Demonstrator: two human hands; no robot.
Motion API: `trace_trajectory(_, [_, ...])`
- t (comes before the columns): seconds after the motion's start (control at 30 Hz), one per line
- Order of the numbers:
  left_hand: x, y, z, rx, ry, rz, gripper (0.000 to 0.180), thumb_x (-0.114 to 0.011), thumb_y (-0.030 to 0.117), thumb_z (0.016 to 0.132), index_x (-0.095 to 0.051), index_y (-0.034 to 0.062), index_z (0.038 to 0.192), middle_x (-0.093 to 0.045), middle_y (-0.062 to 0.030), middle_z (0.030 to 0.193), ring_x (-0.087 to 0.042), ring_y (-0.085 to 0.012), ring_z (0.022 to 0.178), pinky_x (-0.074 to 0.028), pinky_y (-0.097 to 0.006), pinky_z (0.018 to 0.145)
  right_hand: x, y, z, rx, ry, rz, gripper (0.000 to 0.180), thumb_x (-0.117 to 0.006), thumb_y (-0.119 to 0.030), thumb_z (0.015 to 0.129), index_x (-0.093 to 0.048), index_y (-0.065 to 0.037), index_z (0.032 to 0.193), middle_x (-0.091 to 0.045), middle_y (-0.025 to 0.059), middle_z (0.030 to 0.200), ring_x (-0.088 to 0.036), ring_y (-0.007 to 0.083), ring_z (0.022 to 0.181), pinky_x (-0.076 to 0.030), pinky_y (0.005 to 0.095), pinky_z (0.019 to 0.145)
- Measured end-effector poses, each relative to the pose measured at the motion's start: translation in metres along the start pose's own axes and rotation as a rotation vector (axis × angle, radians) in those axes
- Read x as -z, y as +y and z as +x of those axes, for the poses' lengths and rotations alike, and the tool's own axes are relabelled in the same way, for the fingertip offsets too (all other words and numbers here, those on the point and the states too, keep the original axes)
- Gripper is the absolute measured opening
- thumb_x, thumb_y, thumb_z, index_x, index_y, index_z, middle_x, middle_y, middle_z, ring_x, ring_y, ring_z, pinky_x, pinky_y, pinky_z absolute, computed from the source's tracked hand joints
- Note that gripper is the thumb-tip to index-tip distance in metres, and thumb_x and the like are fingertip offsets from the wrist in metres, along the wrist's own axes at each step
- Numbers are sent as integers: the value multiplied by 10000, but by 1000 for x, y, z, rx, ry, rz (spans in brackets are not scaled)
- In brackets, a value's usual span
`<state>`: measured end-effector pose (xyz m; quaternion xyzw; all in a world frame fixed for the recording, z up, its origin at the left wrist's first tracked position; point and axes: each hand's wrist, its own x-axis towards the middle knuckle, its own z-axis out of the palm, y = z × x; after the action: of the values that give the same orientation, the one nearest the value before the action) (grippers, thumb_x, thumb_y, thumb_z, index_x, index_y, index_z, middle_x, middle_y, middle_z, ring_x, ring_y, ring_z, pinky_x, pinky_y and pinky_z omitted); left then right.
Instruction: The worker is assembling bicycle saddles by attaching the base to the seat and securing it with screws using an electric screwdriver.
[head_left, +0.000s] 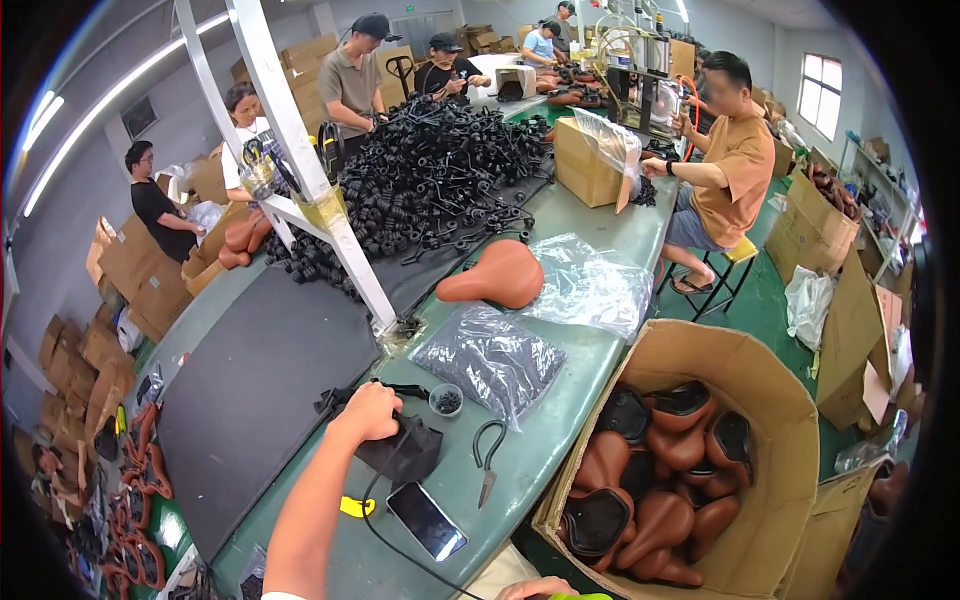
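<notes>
My left hand [370, 410] reaches over the table with its fingers curled down at a black block-shaped thing [408, 452]. Black parts [400, 389] stick out past the fingers; what they grip is hidden. At the lower edge my right hand [540, 588] shows only in part, bent beside a yellow-green thing [582, 597] cut off by the picture. Close to my left hand stand a small clear cup of dark bits [446, 401] and black-handled scissors [488, 462]. A phone [427, 521] and a yellow piece [356, 507] lie nearer me, with a thin black cable [372, 520] between them.
An open carton [770, 420] of brown and black bicycle saddles stands right of the table. Beyond my left hand lie a filled plastic bag [490, 362], one brown saddle [497, 275] and a heap of black parts [430, 170]. A white metal post [330, 210] rises from the table. Several people work around it.
</notes>
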<state>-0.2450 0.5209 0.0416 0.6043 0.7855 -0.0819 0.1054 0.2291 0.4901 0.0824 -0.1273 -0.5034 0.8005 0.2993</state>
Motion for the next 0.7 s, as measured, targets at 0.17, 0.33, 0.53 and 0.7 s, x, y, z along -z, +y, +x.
trace_trajectory(0.17, [27, 30, -34, -80, 224, -137, 193, -711, 151, 667, -716, 59, 836, -677, -135, 954, -617, -363, 1042, -484, -461, 1025, 15, -11, 11, 31, -99, -77, 144, -781, -13, 825, -641, -39, 802, -668, 87, 758, -637, 176, 680, -507, 299, 635])
trace_trajectory(0.33, [38, 59, -70, -151, 548, -248, 259, -679, -37, 620, -567, 61, 832, -588, -107, 928, -569, -343, 940, -461, -430, 861, 24, 11, 3, 198, -83, -193, 393, -791, 50, 849, -559, -36, 1155, -672, 111, 866, -654, 193, 753, -535, 322, 692])
trace_trajectory(0.53, [33, 105, -64, -103, 625, -420, 265, -646, -13, 624, -518, 43, 849, -568, -135, 909, -539, -383, 920, -440, -442, 825, 25, 8, -1, 105, -108, -113, 506, -763, 95, 876, -492, -55, 1277, -644, 106, 939, -661, 197, 852, -535, 335, 757])
trace_trajectory(0.7, [16, 136, -47, 84, 447, -592, 279, -619, 15, 674, -610, 0, 952, -660, -196, 983, -607, -432, 979, -491, -515, 843, 21, 13, -6, 232, -74, -172, 512, -756, 90, 885, -481, -56, 1291, -646, 100, 936, -665, 194, 852, -544, 341, 773])
